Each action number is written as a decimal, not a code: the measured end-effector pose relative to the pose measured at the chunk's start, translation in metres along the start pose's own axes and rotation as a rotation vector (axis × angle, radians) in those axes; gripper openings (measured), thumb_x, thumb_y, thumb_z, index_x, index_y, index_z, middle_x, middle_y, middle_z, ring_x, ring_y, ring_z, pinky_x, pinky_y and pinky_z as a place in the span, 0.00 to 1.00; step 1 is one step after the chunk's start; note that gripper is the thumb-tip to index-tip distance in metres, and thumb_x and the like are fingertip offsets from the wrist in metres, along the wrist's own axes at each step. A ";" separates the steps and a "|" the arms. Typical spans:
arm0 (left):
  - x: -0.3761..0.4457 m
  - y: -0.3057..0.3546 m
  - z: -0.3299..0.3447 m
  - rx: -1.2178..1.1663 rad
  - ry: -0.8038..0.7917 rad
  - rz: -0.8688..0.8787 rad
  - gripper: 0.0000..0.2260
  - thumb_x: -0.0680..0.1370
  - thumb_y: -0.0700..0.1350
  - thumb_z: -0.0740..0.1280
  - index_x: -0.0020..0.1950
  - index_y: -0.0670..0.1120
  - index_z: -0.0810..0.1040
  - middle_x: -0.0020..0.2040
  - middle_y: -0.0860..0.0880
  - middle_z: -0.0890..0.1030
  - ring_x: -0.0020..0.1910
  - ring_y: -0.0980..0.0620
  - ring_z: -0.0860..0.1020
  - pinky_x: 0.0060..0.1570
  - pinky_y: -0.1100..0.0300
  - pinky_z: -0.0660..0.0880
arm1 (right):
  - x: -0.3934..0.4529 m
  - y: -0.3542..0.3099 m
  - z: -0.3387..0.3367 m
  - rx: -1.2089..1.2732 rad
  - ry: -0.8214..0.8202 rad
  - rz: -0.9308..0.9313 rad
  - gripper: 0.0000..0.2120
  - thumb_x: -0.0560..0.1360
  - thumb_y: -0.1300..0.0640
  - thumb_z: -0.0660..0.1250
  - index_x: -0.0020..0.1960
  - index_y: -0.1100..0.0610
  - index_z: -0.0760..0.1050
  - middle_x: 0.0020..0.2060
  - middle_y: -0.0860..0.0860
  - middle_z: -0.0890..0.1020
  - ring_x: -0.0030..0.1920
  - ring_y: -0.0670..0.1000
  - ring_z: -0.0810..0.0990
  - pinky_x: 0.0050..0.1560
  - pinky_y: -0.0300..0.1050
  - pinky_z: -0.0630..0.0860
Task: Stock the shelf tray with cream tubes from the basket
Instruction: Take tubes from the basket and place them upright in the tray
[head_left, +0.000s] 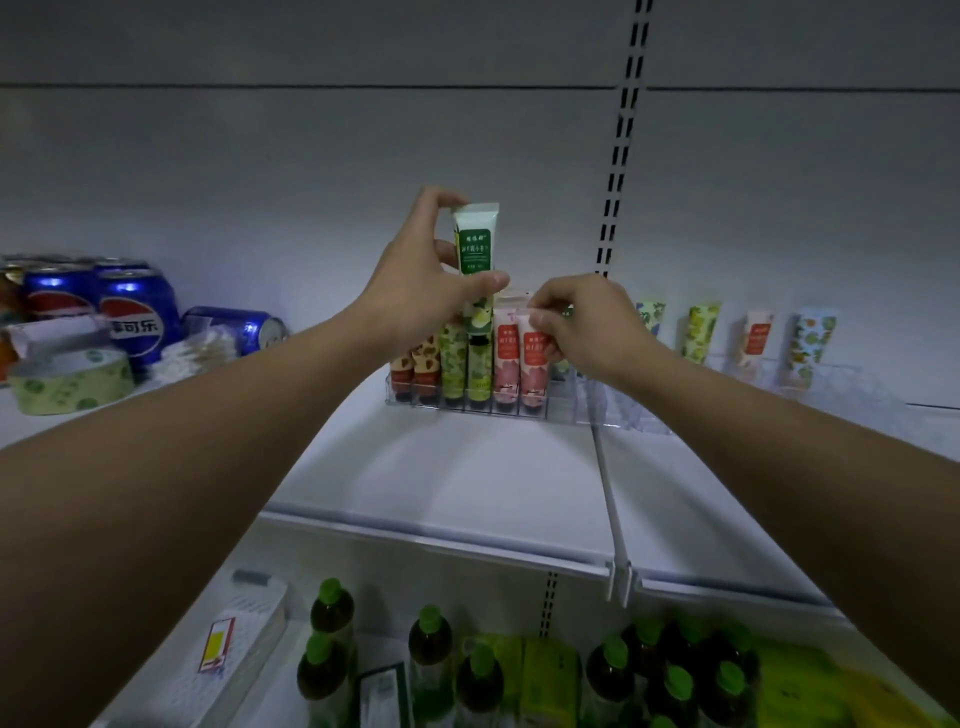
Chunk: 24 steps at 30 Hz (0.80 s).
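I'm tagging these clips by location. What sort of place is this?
Probably a shop: retail shelving on a slotted upright, a clear tray of cream tubes, cola cans, and rows of bottled drinks below.

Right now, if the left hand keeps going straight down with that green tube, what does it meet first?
The left hand holds the green tube above the clear tray. Straight down it probably meets the green tube already standing there, though depth is unclear.
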<state>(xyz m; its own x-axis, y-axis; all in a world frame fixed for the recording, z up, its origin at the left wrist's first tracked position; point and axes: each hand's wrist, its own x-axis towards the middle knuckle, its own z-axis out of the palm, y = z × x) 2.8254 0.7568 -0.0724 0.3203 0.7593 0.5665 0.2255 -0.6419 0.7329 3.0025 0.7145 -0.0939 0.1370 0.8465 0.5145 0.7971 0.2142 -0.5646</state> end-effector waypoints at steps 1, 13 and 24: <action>0.000 -0.001 0.001 0.000 -0.010 -0.004 0.28 0.71 0.48 0.76 0.65 0.57 0.64 0.48 0.51 0.82 0.40 0.55 0.84 0.41 0.56 0.81 | 0.000 0.001 0.002 0.000 0.010 0.006 0.04 0.79 0.59 0.65 0.50 0.56 0.80 0.45 0.54 0.82 0.39 0.50 0.81 0.38 0.41 0.79; -0.001 0.050 0.002 -0.009 -0.010 -0.009 0.21 0.72 0.43 0.75 0.57 0.48 0.65 0.50 0.46 0.81 0.40 0.53 0.84 0.34 0.63 0.79 | -0.037 0.008 -0.024 -0.175 0.017 0.035 0.10 0.81 0.52 0.58 0.51 0.58 0.73 0.41 0.52 0.79 0.43 0.54 0.78 0.41 0.48 0.75; 0.023 0.087 0.055 0.093 -0.038 -0.015 0.17 0.71 0.39 0.75 0.54 0.40 0.72 0.47 0.45 0.79 0.43 0.50 0.82 0.41 0.56 0.82 | -0.096 0.069 -0.014 -0.272 -0.485 -0.127 0.25 0.78 0.37 0.56 0.71 0.47 0.69 0.69 0.46 0.72 0.68 0.50 0.67 0.70 0.50 0.64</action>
<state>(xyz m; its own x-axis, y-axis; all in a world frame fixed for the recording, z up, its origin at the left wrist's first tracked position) 2.9031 0.7123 -0.0168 0.3504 0.7656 0.5396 0.3147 -0.6388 0.7021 3.0527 0.6413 -0.1726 -0.2045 0.9629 0.1760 0.9213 0.2500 -0.2978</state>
